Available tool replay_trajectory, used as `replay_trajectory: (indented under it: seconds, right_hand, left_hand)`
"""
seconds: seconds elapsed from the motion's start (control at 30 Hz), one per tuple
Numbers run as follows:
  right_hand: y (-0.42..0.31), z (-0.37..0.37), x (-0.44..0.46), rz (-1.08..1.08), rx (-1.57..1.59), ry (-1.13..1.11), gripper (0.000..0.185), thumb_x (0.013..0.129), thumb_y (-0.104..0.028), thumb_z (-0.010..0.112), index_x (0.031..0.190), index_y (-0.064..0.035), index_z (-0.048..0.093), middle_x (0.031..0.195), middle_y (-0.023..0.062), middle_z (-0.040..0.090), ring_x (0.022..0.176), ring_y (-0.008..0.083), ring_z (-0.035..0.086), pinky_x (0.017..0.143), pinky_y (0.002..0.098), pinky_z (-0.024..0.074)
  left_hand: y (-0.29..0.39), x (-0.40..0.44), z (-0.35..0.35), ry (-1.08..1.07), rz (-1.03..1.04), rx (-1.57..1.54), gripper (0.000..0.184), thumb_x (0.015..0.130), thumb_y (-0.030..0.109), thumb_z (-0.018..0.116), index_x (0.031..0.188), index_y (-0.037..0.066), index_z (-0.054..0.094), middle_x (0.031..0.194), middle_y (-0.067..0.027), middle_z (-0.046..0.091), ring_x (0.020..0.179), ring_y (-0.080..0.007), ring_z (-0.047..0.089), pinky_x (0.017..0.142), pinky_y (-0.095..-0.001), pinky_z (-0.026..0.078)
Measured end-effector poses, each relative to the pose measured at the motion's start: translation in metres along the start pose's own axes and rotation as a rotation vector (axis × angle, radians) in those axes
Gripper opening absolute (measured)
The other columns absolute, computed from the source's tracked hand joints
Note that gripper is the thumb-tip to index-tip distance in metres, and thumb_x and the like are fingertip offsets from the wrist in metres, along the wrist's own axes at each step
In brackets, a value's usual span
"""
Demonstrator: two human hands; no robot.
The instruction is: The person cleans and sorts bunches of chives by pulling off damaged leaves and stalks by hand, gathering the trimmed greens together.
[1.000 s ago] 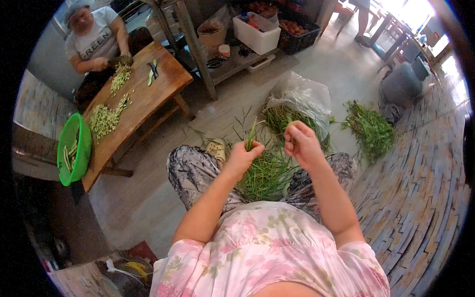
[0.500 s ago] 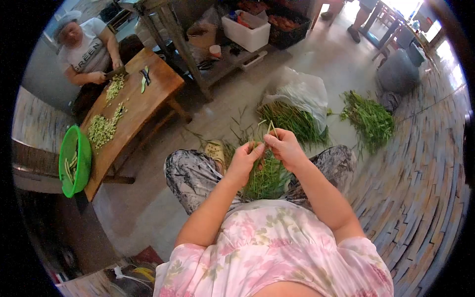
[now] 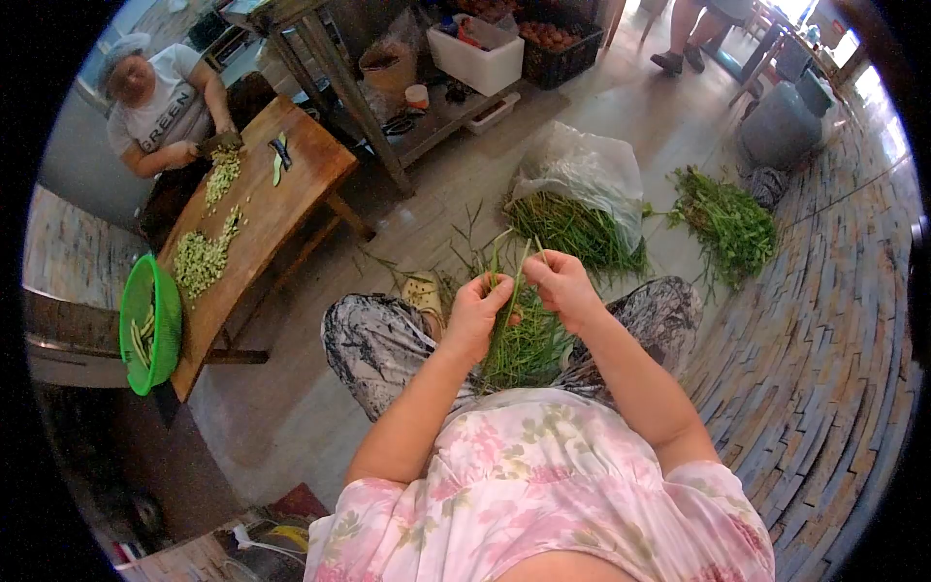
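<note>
My left hand (image 3: 481, 312) pinches green stems (image 3: 503, 320) between thumb and fingers, above my lap. Close beside it, my right hand (image 3: 564, 289) is closed on pale green stems (image 3: 528, 254) whose cut ends poke up past the fingertips. Below both hands, between my knees, lies a heap of thin green stalks (image 3: 524, 351). Just ahead on the floor, more long greens (image 3: 572, 231) spill out of a clear plastic bag (image 3: 601, 167). To their right is a leafy green pile (image 3: 725, 225). The exact kind of greens cannot be made out.
At the left, a co-worker (image 3: 175, 107) chops with a cleaver on a wooden table (image 3: 291, 199) bearing chopped green pieces (image 3: 201, 260). A green basket (image 3: 167, 325) stands at its near end. Ahead are a white box (image 3: 475, 60) and a black crate (image 3: 562, 53). A grey gas cylinder (image 3: 781, 126) stands right.
My hands have moved slightly apart, and a green stem now shows lengthwise beside my left thumb. In the background, a person's legs have shifted. The view has tilted a little.
</note>
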State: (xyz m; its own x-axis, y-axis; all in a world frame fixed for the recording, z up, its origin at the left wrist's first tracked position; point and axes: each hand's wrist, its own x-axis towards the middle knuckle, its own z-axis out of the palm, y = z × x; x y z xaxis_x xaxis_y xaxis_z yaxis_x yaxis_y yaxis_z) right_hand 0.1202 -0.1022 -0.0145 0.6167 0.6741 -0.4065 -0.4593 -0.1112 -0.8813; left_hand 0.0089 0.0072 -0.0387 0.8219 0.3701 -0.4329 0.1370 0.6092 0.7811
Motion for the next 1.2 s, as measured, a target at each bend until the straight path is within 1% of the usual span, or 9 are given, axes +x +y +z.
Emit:
replay_trajectory:
  seconds: [0.17, 0.3, 0.37, 0.53, 0.7, 0.73, 0.9, 1.07, 1.2]
  right_hand:
    - [0.001, -0.005, 0.0, -0.082, -0.208, -0.022, 0.014, 0.08, -0.018, 0.061, 0.076, -0.0057, 0.059, 0.063, -0.0032, 0.05, 0.052, 0.0048, 0.041, 0.042, 0.0226, 0.0306]
    - [-0.005, -0.03, 0.009, -0.184, -0.14, 0.177, 0.014, 0.08, -0.017, 0.062, 0.076, -0.0047, 0.059, 0.065, -0.0035, 0.05, 0.054, 0.0059, 0.04, 0.046, 0.0229, 0.032]
    - [-0.006, -0.051, 0.015, -0.152, 0.002, 0.27, 0.016, 0.08, -0.018, 0.062, 0.084, -0.0019, 0.062, 0.073, -0.0009, 0.057, 0.061, 0.0092, 0.049, 0.055, 0.0239, 0.0397]
    - [-0.001, -0.033, 0.007, -0.196, -0.242, 0.224, 0.027, 0.081, -0.018, 0.061, 0.101, -0.0007, 0.063, 0.09, 0.0058, 0.063, 0.082, 0.0139, 0.057, 0.077, 0.0262, 0.0432]
    - [0.01, -0.005, 0.002, -0.103, -0.233, -0.01, 0.015, 0.08, -0.015, 0.06, 0.083, -0.001, 0.064, 0.078, 0.0004, 0.061, 0.069, 0.0094, 0.054, 0.063, 0.0238, 0.0422]
    - [0.006, -0.003, 0.001, -0.093, -0.155, 0.055, 0.012, 0.081, -0.016, 0.059, 0.08, -0.004, 0.06, 0.07, -0.002, 0.055, 0.056, 0.0069, 0.046, 0.049, 0.0228, 0.0366]
    - [-0.016, -0.053, 0.013, -0.159, 0.34, 0.33, 0.013, 0.086, -0.021, 0.056, 0.087, -0.009, 0.051, 0.065, -0.0013, 0.044, 0.045, 0.0066, 0.033, 0.038, 0.0207, 0.0252]
    - [-0.03, -0.075, 0.008, -0.248, 0.44, 0.443, 0.011, 0.089, -0.019, 0.052, 0.086, -0.0092, 0.049, 0.063, -0.0014, 0.04, 0.046, 0.007, 0.03, 0.037, 0.0214, 0.0225]
    - [-0.025, -0.087, 0.004, -0.273, 0.484, 0.398, 0.011, 0.089, -0.02, 0.053, 0.086, -0.0095, 0.05, 0.062, -0.0021, 0.038, 0.047, 0.0069, 0.031, 0.038, 0.0205, 0.0232]
  left_hand:
    - [-0.001, 0.002, -0.003, -0.039, 0.003, 0.051, 0.015, 0.084, 0.018, 0.06, 0.092, 0.007, 0.054, 0.08, -0.0017, 0.055, 0.065, -0.0134, 0.056, 0.054, -0.0278, 0.049]
    - [0.005, -0.004, -0.004, -0.027, -0.047, 0.01, 0.013, 0.084, 0.018, 0.06, 0.088, 0.006, 0.054, 0.078, -0.0009, 0.053, 0.068, -0.0121, 0.056, 0.055, -0.0269, 0.05]
    - [0.004, -0.003, -0.008, 0.02, -0.04, -0.022, 0.014, 0.084, 0.017, 0.06, 0.089, 0.006, 0.054, 0.078, -0.0012, 0.054, 0.068, -0.0127, 0.057, 0.055, -0.0271, 0.05]
    - [-0.002, -0.001, -0.009, 0.066, -0.005, -0.06, 0.014, 0.083, 0.014, 0.062, 0.089, 0.005, 0.054, 0.079, -0.0028, 0.055, 0.066, -0.0139, 0.058, 0.055, -0.0273, 0.051]
    - [-0.003, -0.001, -0.003, -0.02, -0.01, 0.07, 0.014, 0.084, 0.015, 0.06, 0.091, 0.005, 0.055, 0.078, -0.003, 0.055, 0.068, -0.0136, 0.056, 0.056, -0.0284, 0.051]
    - [0.0, -0.002, -0.003, 0.006, -0.053, 0.035, 0.015, 0.084, 0.017, 0.06, 0.09, 0.004, 0.055, 0.077, -0.0023, 0.054, 0.068, -0.0131, 0.055, 0.057, -0.0285, 0.051]
    - [0.014, 0.0, -0.031, 0.011, -0.081, -0.223, 0.02, 0.088, 0.024, 0.055, 0.088, 0.004, 0.056, 0.072, -0.0001, 0.051, 0.065, -0.0126, 0.052, 0.062, -0.0299, 0.05]
    - [0.012, 0.012, -0.068, 0.051, -0.072, -0.325, 0.02, 0.09, 0.025, 0.052, 0.091, 0.005, 0.056, 0.072, 0.0014, 0.05, 0.063, -0.0101, 0.048, 0.055, -0.0249, 0.042]
    - [0.013, 0.012, -0.071, 0.17, -0.042, -0.081, 0.023, 0.088, 0.021, 0.054, 0.102, 0.004, 0.056, 0.078, -0.001, 0.053, 0.068, -0.0134, 0.051, 0.06, -0.0266, 0.045]
